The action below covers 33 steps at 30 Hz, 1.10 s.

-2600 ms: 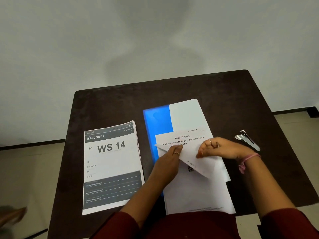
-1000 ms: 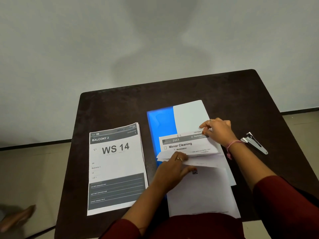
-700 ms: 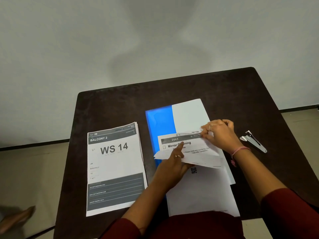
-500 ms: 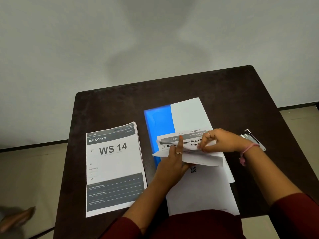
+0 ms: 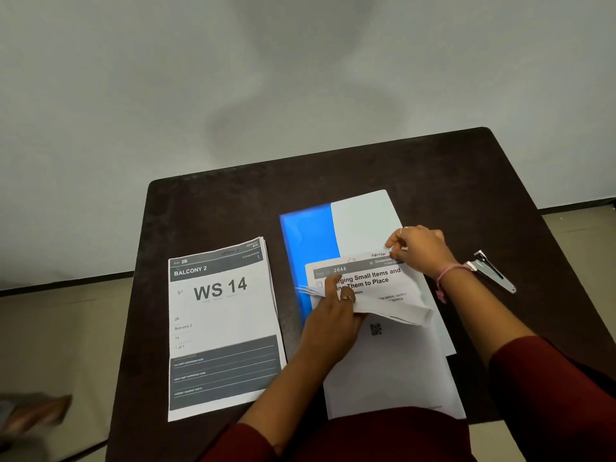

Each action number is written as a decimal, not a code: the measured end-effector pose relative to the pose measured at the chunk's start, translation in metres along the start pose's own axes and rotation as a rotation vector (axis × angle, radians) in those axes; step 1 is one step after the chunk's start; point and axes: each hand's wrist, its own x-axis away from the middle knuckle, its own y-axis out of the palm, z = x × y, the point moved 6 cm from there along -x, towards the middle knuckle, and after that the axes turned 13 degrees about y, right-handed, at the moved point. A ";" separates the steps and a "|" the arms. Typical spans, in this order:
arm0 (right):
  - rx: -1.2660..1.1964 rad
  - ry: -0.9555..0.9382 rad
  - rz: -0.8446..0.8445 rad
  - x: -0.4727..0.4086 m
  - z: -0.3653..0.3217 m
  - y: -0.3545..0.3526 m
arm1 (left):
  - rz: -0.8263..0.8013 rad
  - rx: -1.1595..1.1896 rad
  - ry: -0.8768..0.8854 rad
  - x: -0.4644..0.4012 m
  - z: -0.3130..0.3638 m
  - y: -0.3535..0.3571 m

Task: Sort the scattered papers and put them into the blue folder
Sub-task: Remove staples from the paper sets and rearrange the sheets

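Sorting in progress, centre of frame. The left hand (image 5: 333, 320) grips a folded-back bundle of papers (image 5: 376, 288) over the blue folder (image 5: 308, 241), which lies on the desk (image 5: 433, 175); the right hand's (image 5: 421, 248) fingers pinch the top sheet's upper corner. A sorted stack (image 5: 221, 328) lies at lower left. Judged: nothing filed yet.

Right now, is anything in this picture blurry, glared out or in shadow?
Head view: a soft shadow falls on the wall; glare whitens the blue folder; the object at the lower left corner is blurred; the WS 14 stack reads sharply.
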 end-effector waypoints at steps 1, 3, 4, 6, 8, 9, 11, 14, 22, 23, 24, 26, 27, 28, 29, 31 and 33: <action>0.020 -0.017 0.033 0.003 -0.001 -0.002 | -0.002 -0.016 0.001 0.000 -0.002 0.002; 0.075 -0.053 0.067 0.009 -0.002 -0.004 | -0.060 -0.034 0.031 0.000 -0.003 0.007; 0.100 -0.070 0.079 0.012 -0.001 -0.004 | -0.112 -0.072 0.076 0.000 -0.003 0.014; 0.117 -0.102 0.082 0.019 -0.001 -0.004 | -0.136 -0.130 0.139 0.001 -0.002 0.018; 0.099 -0.133 0.051 0.027 0.001 -0.001 | -0.094 -0.044 0.095 0.002 -0.001 0.011; 0.073 -0.153 0.012 0.032 0.001 0.001 | -0.055 0.002 0.083 0.002 0.003 0.006; -0.051 -0.200 -0.148 0.043 0.001 0.003 | 0.017 0.061 0.100 0.000 0.005 0.000; -0.284 -0.194 -0.558 0.062 -0.002 0.004 | 0.035 0.034 0.139 0.000 0.003 0.004; -0.171 -0.062 -0.059 0.016 0.008 0.003 | -0.032 0.104 0.039 0.001 -0.001 -0.003; -0.052 -0.025 -0.052 0.011 0.009 0.008 | -0.028 0.088 0.048 0.000 0.001 -0.004; 0.020 0.008 -0.053 0.007 0.009 0.011 | -0.029 0.082 0.068 0.000 0.001 -0.002; 0.047 0.029 -0.044 0.004 0.007 0.012 | -0.016 0.054 0.133 0.000 0.002 0.003; 0.024 0.026 -0.024 0.005 0.005 0.010 | -0.015 0.048 0.137 0.000 0.000 0.007; 0.004 0.025 -0.010 0.006 0.005 0.009 | -0.018 0.045 0.145 0.001 0.001 0.009; 0.001 0.018 -0.003 0.008 0.004 0.007 | -0.017 0.027 0.154 0.002 0.001 0.012; -0.028 -0.020 -0.036 0.012 0.006 0.005 | -0.047 0.050 0.117 0.001 0.002 0.008; -0.160 -0.085 -0.152 0.019 0.009 0.004 | -0.050 0.092 0.062 0.001 0.000 0.005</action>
